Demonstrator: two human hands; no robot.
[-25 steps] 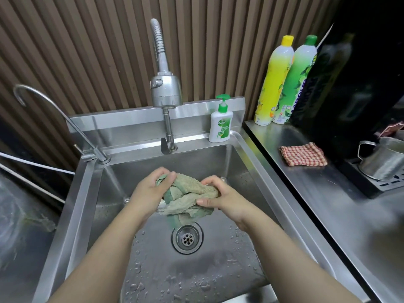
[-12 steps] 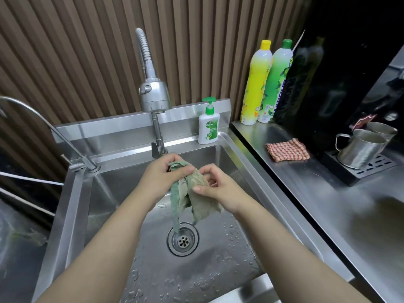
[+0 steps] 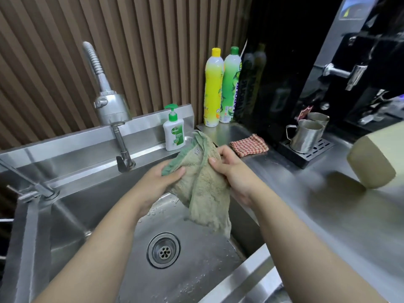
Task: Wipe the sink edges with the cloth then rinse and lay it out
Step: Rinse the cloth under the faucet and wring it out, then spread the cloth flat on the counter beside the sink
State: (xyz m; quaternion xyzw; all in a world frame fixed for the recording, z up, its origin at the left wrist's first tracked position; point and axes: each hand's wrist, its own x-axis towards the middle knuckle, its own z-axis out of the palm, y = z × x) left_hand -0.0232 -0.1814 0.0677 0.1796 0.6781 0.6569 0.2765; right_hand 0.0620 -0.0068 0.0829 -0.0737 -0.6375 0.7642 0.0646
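The faded green terry cloth point(image 3: 201, 189) I grip looks rough, nubby and matt, its hem smoother. Around it the brushed stainless-steel sink point(image 3: 91, 197) is satiny, beaded with water by the round pressed-metal drain point(image 3: 163, 250) at six o'clock. At eleven o'clock the brown slatted wall panel point(image 3: 54, 62) looks matt, wood-like. At one o'clock the tall yellow plastic bottle point(image 3: 213, 88) and tall green plastic bottle point(image 3: 230, 84) gleam glossy.

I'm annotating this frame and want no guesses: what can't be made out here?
Head view:
- left hand: fingertips under the green cloth.
- tan object: blurred, cut off by right edge.
- rear metal cup: mostly behind the front cup.
- soap bottle small print: too small.
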